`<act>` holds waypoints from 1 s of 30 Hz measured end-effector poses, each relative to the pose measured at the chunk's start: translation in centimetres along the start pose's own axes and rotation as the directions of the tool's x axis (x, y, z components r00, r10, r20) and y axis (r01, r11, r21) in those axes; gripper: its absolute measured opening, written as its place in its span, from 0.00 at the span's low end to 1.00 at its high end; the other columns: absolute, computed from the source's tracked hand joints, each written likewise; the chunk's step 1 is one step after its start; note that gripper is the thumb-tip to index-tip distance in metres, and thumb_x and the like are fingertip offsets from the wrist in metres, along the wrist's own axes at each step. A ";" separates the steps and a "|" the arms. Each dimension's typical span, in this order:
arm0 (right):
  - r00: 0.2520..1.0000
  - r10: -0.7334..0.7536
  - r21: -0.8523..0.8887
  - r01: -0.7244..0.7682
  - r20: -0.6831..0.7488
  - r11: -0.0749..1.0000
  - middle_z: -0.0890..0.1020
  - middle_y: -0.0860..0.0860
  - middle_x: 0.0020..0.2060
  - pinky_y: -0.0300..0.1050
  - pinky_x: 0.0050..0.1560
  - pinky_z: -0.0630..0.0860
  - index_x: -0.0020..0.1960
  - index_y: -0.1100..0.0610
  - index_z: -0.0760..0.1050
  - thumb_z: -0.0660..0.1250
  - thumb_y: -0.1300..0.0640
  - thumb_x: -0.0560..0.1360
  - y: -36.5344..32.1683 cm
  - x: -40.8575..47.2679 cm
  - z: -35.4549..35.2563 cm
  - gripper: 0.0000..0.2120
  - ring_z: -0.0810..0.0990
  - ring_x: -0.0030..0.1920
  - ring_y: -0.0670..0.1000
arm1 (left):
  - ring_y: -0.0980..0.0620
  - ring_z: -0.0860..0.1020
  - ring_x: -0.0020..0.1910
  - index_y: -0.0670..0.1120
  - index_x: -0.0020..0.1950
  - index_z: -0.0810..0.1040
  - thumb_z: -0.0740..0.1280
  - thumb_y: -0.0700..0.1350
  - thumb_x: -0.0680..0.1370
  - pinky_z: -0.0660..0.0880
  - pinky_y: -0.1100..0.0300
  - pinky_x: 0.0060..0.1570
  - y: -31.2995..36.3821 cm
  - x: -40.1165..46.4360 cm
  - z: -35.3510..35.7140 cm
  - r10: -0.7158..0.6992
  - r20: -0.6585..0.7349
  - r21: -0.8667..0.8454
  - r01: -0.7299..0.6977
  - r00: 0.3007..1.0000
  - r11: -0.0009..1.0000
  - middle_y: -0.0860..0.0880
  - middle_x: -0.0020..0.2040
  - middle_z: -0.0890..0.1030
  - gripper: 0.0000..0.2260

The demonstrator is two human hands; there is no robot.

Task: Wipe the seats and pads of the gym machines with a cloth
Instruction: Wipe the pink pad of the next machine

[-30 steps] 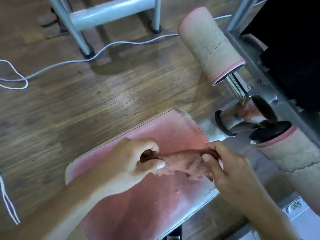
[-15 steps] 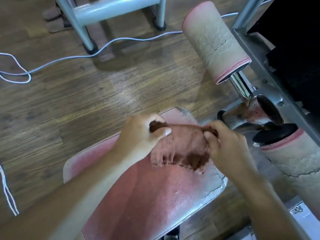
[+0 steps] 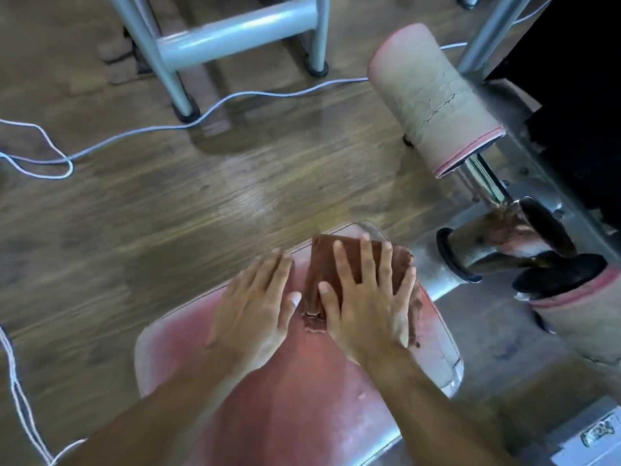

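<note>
A worn red seat pad [image 3: 302,398] fills the lower middle of the view. A folded brown cloth [image 3: 322,260] lies on its far right corner. My right hand [image 3: 369,307] presses flat on the cloth with its fingers spread. Beside it, my left hand [image 3: 255,307] rests flat on the bare seat, with its thumb at the cloth's left edge. A cracked beige roller pad [image 3: 430,95] sticks out at the upper right. A second roller pad [image 3: 578,307] sits at the right edge.
A chrome hub and axle [image 3: 487,243] join the two rollers just right of the seat. A grey machine frame [image 3: 235,35] stands on the wooden floor ahead. A white cable [image 3: 235,95] snakes across the floor, and more cable lies at the left edge.
Both hands held the cloth stretched between them above the seat. The cloth now lies folded on the far corner, with my right palm spread over it and my left hand laid flat beside it.
</note>
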State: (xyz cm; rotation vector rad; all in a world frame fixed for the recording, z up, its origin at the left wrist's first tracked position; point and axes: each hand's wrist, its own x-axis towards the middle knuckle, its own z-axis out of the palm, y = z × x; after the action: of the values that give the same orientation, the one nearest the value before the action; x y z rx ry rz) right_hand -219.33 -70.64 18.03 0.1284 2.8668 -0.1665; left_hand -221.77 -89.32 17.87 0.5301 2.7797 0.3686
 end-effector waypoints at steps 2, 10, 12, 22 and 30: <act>0.999 -0.017 -0.023 0.017 0.037 1.000 0.54 0.55 0.81 0.79 0.70 0.49 0.80 0.39 0.51 0.45 0.34 0.81 0.3 0.1 -0.1 0.29 0.50 0.79 0.67 | 0.42 0.61 0.77 0.44 0.80 0.59 0.46 0.60 0.83 0.64 0.44 0.73 -0.4 -0.1 0.5 -0.034 0.040 0.012 0.034 0.999 0.999 0.44 0.79 0.61 0.30; 0.999 -0.017 -0.028 0.018 0.050 0.999 0.52 0.50 0.80 0.76 0.70 0.54 0.78 0.37 0.50 0.40 0.33 0.80 0.5 5.1 -1.5 0.28 0.49 0.78 0.64 | 0.44 0.49 0.80 0.60 0.80 0.45 0.43 0.67 0.80 0.51 0.45 0.75 -0.2 -0.2 1.0 -0.045 0.090 0.014 0.044 0.995 0.999 0.48 0.82 0.47 0.30; 0.999 -0.031 -0.038 0.032 0.032 0.999 0.53 0.51 0.81 0.76 0.69 0.56 0.79 0.39 0.50 0.42 0.34 0.80 1.3 2.8 -1.1 0.29 0.51 0.79 0.65 | 0.41 0.48 0.80 0.61 0.79 0.43 0.43 0.67 0.80 0.51 0.43 0.75 0.2 -0.3 0.7 -0.053 0.116 0.060 0.046 0.992 0.997 0.46 0.82 0.44 0.29; 0.999 0.018 -0.004 -0.018 0.028 1.000 0.51 0.47 0.81 0.74 0.67 0.61 0.79 0.36 0.48 0.45 0.32 0.78 3.5 1.3 -0.5 0.30 0.53 0.77 0.66 | 0.43 0.40 0.80 0.62 0.79 0.40 0.41 0.70 0.77 0.43 0.44 0.76 0.7 -0.7 1.5 -0.104 0.099 0.040 0.100 0.990 0.994 0.48 0.81 0.38 0.32; 0.988 0.146 0.033 -0.148 0.046 0.989 0.59 0.52 0.80 0.80 0.66 0.61 0.79 0.38 0.54 0.54 0.35 0.76 5.8 -11.9 3.2 0.32 0.54 0.78 0.69 | 0.40 0.51 0.80 0.51 0.81 0.52 0.50 0.67 0.80 0.56 0.42 0.75 0.3 -3.2 2.8 -0.045 0.002 0.027 0.045 0.999 0.999 0.44 0.81 0.52 0.34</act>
State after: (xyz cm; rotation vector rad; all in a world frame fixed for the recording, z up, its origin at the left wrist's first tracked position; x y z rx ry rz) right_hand -206.53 -66.15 17.58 0.3376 2.7980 -0.1895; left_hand -217.89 -89.79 16.08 0.4731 2.7924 0.3213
